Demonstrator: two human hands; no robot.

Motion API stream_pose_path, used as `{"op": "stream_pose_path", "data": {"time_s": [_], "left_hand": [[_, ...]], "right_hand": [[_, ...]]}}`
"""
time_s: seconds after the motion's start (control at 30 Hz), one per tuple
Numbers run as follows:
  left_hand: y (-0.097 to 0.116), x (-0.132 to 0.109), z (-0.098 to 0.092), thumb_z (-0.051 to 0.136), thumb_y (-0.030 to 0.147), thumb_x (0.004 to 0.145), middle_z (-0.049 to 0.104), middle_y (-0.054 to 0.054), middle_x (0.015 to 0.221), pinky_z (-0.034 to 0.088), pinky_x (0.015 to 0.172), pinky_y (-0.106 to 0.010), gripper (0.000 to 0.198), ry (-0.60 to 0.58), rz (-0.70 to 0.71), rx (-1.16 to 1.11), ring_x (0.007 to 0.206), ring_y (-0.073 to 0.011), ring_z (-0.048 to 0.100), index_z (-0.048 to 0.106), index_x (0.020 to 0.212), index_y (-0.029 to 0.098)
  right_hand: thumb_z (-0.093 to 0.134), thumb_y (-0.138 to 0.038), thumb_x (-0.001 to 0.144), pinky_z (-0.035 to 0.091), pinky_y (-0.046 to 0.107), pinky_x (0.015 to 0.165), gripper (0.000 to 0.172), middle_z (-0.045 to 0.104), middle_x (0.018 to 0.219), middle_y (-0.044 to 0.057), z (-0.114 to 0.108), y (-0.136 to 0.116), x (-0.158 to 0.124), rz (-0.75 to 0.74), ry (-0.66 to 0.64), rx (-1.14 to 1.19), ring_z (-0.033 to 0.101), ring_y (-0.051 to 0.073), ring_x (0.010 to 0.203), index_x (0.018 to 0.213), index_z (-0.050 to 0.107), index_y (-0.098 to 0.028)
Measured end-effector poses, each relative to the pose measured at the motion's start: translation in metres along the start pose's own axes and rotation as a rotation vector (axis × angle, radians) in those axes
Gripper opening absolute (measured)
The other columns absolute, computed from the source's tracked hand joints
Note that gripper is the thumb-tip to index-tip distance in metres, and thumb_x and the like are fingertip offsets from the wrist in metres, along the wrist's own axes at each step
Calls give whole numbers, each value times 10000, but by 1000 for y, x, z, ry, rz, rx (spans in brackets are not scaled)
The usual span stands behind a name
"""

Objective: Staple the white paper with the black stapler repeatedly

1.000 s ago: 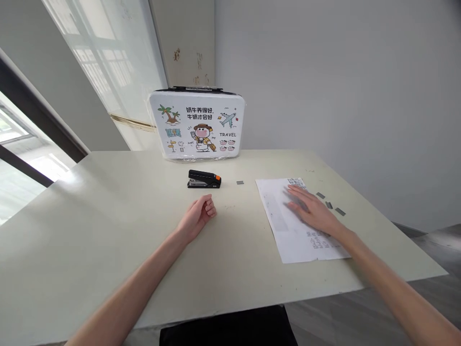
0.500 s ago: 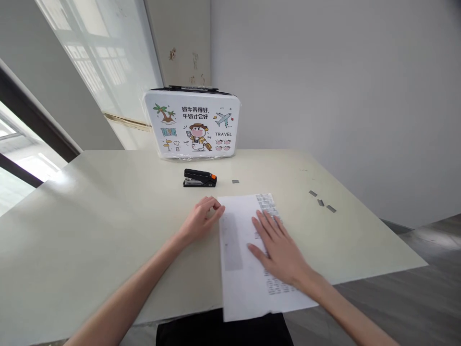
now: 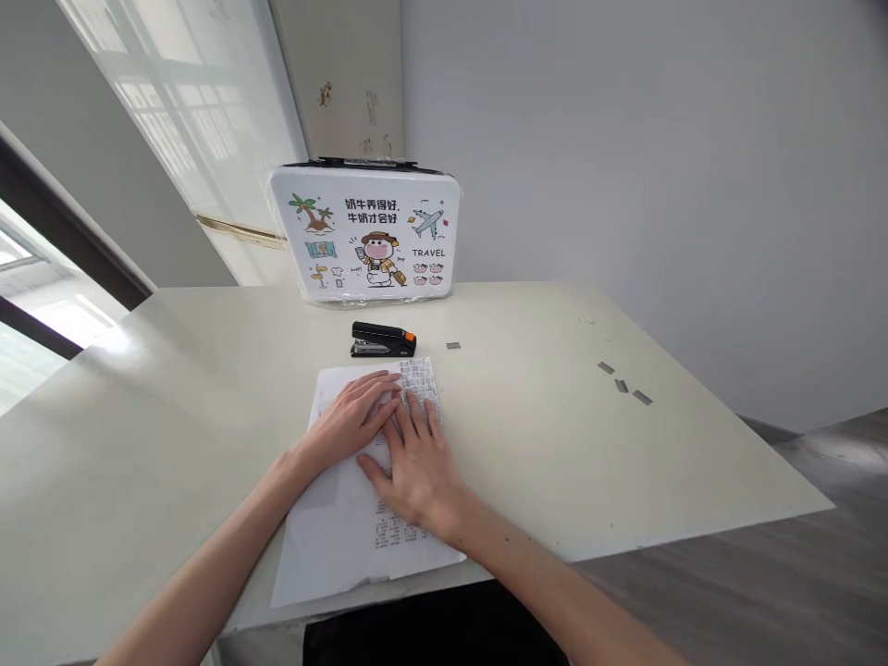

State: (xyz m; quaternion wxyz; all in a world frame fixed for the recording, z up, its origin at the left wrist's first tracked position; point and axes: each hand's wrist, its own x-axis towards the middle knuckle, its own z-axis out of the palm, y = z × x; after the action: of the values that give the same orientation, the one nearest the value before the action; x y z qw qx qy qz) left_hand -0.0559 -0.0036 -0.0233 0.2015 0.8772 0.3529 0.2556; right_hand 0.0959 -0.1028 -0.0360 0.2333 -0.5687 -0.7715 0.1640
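Observation:
White sheets of paper (image 3: 326, 546) with print along the right side lie on the table in front of me, their near edge by the table's front edge. My right hand (image 3: 420, 467) rests flat on the printed part, fingers spread. On the upper part of the paper lies my left hand (image 3: 352, 416), fingers stretched out and its tips by the right hand's fingers. Just beyond the paper's far edge stands a black stapler (image 3: 383, 339) with an orange button, apart from both hands. A short strip of staples (image 3: 453, 345) lies to its right.
A white case (image 3: 367, 231) with cartoon travel pictures, wrapped in clear plastic, stands upright at the back of the table (image 3: 527, 444). Toward the table's right edge lie several more staple strips (image 3: 621, 386). A wall rises behind.
The paper has slid left across the table under my right hand and now lies slightly turned. My left hand has gone from beside its left edge to on top of it.

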Motion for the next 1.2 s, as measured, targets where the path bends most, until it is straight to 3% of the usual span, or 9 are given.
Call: {"op": "stream_pose_path", "data": {"time_s": [0.2, 0.33, 0.5, 0.67, 0.83, 1.0, 1.2], "left_hand": [[1, -1, -1, 520, 482, 1038, 656, -90, 1446, 364, 1226, -491, 358, 17, -37, -82, 1432, -312, 519, 697, 1262, 266], [-2, -1, -8, 473, 444, 1058, 680, -97, 1389, 393, 1184, -462, 357, 82, -63, -43, 1331, -297, 587, 672, 1287, 256], [-2, -3, -11, 458, 377, 1056, 733, -88, 1189, 426, 1093, -457, 277, 183, -82, 80, 1149, -290, 637, 686, 1146, 250], [-3, -3, -10, 477, 333, 1038, 738, -80, 1113, 416, 1065, -459, 231, 168, -75, 96, 1082, -289, 627, 692, 1075, 257], [-2, -4, -11, 484, 317, 1027, 715, -89, 1151, 427, 1049, -450, 228, 129, -62, 77, 1092, -293, 611, 693, 1098, 259], [-1, -5, -11, 468, 323, 1033, 689, -92, 1176, 443, 1046, -445, 239, 98, -43, 91, 1122, -296, 607, 687, 1110, 265], [-5, -5, -11, 482, 360, 1042, 662, -93, 1208, 444, 1049, -472, 226, 47, -30, 160, 1132, -300, 600, 666, 1132, 266]], "right_hand": [[339, -598, 1070, 87, 643, 1322, 741, 297, 1727, 143, -2, 3, -2, -18, -10, 51, 85, 340, 1640, 1639, 361, -123], [355, -519, 1089, 232, 592, 1302, 603, 393, 1695, 95, -21, 15, 10, -34, 50, 119, 197, 334, 1623, 1577, 475, -187], [469, -285, 1047, 332, 489, 1260, 472, 539, 1568, 148, -52, 42, 68, -95, 244, 46, 437, 280, 1493, 1498, 531, -161], [618, -218, 975, 396, 484, 1180, 489, 606, 1484, 141, -58, 59, 132, -117, 157, -14, 527, 304, 1385, 1458, 550, -173], [686, -254, 962, 508, 450, 1006, 365, 726, 1293, 130, -45, 66, 160, -91, 88, -11, 670, 299, 1159, 1317, 636, -182], [697, -306, 962, 523, 431, 957, 297, 734, 1293, 85, -51, 72, 148, -73, 137, 22, 685, 298, 1140, 1247, 656, -232], [671, -360, 966, 530, 412, 943, 298, 751, 1235, 85, -102, 92, 82, -65, 224, 63, 703, 287, 1090, 1232, 646, -227]]}}
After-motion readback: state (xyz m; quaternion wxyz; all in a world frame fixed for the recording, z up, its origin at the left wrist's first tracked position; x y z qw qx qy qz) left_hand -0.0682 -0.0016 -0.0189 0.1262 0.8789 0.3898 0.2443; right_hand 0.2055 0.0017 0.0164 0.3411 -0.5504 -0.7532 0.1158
